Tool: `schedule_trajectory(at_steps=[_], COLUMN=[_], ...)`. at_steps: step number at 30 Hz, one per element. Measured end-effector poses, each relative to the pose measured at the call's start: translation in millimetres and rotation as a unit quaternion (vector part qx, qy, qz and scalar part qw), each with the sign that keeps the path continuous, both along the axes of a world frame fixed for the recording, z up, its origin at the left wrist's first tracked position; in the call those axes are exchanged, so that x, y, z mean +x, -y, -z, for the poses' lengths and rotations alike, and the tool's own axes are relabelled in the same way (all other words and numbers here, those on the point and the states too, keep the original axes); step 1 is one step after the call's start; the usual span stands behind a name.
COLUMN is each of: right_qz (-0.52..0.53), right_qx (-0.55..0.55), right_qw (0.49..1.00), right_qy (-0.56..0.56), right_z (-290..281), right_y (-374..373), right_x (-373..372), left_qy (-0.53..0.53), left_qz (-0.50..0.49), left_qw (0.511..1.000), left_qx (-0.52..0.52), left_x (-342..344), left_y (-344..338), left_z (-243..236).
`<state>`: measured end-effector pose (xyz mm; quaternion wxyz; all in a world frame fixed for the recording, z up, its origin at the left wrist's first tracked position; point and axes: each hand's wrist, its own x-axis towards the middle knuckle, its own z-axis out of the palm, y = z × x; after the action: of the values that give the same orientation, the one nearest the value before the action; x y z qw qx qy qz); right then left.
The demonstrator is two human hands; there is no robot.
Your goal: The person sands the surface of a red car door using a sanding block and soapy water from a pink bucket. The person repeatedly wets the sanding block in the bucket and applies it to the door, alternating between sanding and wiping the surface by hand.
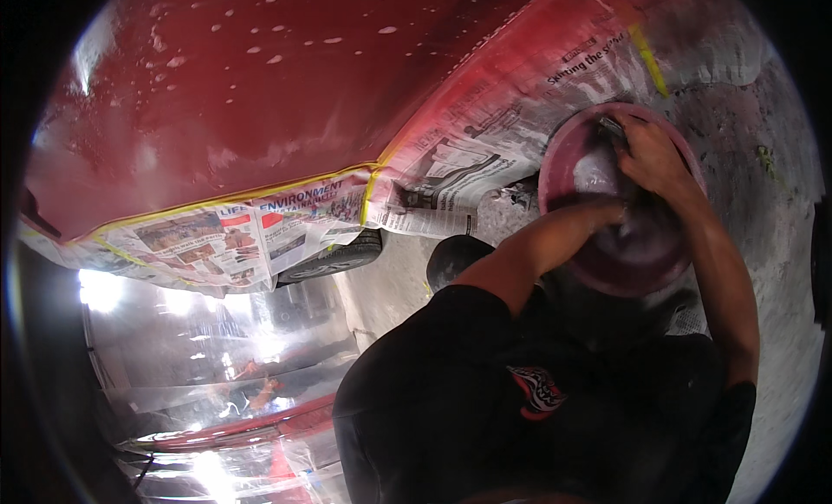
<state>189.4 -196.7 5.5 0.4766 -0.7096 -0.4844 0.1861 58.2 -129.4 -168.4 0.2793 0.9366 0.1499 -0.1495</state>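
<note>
A round pink basin [556, 170] with cloudy water [596, 169] in it stands on the floor in front of me. My left hand [614, 213] reaches down into the basin; its fingers are hidden in the murky water. Over the far side of the basin, my right hand [652, 156] has its fingers curled near the rim. A small dark piece [612, 125] shows at its fingertips, too unclear to name.
To the left is a red car panel [260, 97] spotted with water drops. Newspaper [217, 240] fixed with yellow tape [373, 188] covers its lower edge, with a tire [338, 260] below. Clear plastic sheeting [217, 348] hangs at lower left. Grey concrete floor [737, 149] lies right of the basin.
</note>
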Motion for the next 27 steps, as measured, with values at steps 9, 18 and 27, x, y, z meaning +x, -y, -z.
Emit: schedule_trajectory(at_steps=[9, 18, 27], right_qz=[-0.001, -0.023, -0.036], right_qx=[0.009, -0.001, -0.008], right_qw=[1.000, 1.000, 0.999], right_qy=[0.010, 0.000, 0.018], right_z=[7, 12, -8], right_y=[-2, -2, -6], right_x=[-1, -1, 16], left_qy=[-0.007, -0.003, 0.014], left_qz=[0.005, 0.003, 0.008], left_qw=[1.000, 1.000, 1.000], left_qx=[-0.006, -0.007, -0.004], left_x=[-5, 0, 26], left_y=[11, 12, -5], left_z=[1, 1, -11])
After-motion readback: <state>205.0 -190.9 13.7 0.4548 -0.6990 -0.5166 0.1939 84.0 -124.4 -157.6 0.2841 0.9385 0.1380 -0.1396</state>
